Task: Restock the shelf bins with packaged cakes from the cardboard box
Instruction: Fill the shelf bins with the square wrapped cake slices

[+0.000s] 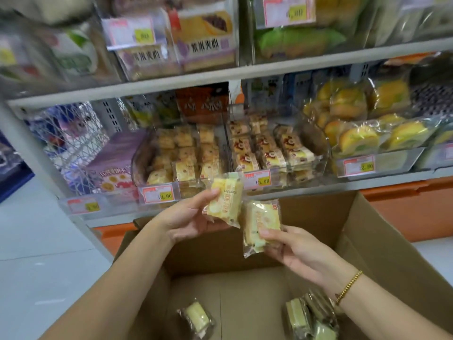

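Observation:
My left hand (190, 215) pinches a wrapped yellow cake (225, 198) above the open cardboard box (382, 241). Just to its right, my right hand (291, 249) grips a second wrapped cake (259, 224); the two packs nearly touch. Both are held in front of the low shelf's clear bins. The left bin (147, 153) holds several similar yellow cakes. The bin beside it (306, 165) holds cakes with red-marked wrappers. On the box floor lie one loose cake (196, 316) at the left and a few more (311, 317) at the right.
Price tags (158, 194) hang on the bin fronts. A purple boxed product (110, 168) stands left of the bins, and bagged yellow buns (362, 133) fill the right bin. Upper shelves hold more packaged cakes. Pale floor tiles (36, 241) lie to the left.

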`<state>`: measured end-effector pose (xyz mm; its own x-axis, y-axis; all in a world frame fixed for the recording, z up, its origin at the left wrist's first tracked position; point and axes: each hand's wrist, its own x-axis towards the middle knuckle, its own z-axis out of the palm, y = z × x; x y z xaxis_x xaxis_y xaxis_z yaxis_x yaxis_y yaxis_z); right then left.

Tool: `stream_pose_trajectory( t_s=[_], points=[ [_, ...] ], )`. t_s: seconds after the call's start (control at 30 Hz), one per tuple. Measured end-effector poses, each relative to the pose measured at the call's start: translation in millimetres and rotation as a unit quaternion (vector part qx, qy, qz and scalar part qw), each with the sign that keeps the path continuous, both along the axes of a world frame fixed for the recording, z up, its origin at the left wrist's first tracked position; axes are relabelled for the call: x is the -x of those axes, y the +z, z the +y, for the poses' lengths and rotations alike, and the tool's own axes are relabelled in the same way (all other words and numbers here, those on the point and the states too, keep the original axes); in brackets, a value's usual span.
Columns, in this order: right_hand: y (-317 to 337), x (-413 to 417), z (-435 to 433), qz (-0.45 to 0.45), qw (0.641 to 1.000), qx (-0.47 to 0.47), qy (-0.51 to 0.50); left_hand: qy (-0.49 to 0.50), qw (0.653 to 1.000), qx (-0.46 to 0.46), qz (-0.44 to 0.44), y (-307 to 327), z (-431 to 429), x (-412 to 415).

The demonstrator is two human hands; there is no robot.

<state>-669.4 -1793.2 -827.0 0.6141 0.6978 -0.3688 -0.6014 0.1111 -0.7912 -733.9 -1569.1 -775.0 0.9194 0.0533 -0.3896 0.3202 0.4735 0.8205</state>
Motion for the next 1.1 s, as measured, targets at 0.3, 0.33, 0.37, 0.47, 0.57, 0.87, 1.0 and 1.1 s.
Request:
stream_pose_trajectory(
  t_s=[0.3, 0.33, 0.37, 0.47, 0.57, 0.87, 1.0, 1.1],
  points=[
    [44.8, -3.1, 16.8, -0.248, 0.956, 0.154, 0.009, 0.056, 0.996, -0.073, 0.011, 47.3, 41.4, 12.1],
    [50.9, -8.1, 19.5, -0.295, 0.935, 0.196, -0.001, 0.065, 0.994, -0.082, 0.008, 50.7, 50.8, 12.0],
    [57.1, -13.5, 22.9, -0.323, 0.921, 0.219, -0.011, 0.079, 0.992, -0.096, 0.004, 53.7, 59.6, 12.4],
    [72.4, -29.5, 40.5, -0.384, 0.89, 0.245, -0.03, 0.162, 0.977, -0.141, -0.007, 56.6, 86.4, 10.9],
    [89.7, -46.1, 71.0, -0.418, 0.885, 0.202, -0.032, 0.246, 0.952, -0.182, -0.002, 52.4, 110.7, 3.8],
    [116.7, -124.0, 208.4, -0.408, 0.893, 0.182, -0.046, 0.349, 0.839, -0.418, 0.024, 53.2, 149.2, -51.7],
    [105.3, -142.9, 251.0, -0.347, 0.92, 0.176, -0.039, 0.324, 0.817, -0.475, 0.031, 42.4, 159.9, -75.4],
    [89.4, -141.4, 264.6, -0.432, 0.864, 0.257, -0.036, 0.249, 0.769, -0.585, 0.071, 30.7, 162.3, -78.8]
  ],
)
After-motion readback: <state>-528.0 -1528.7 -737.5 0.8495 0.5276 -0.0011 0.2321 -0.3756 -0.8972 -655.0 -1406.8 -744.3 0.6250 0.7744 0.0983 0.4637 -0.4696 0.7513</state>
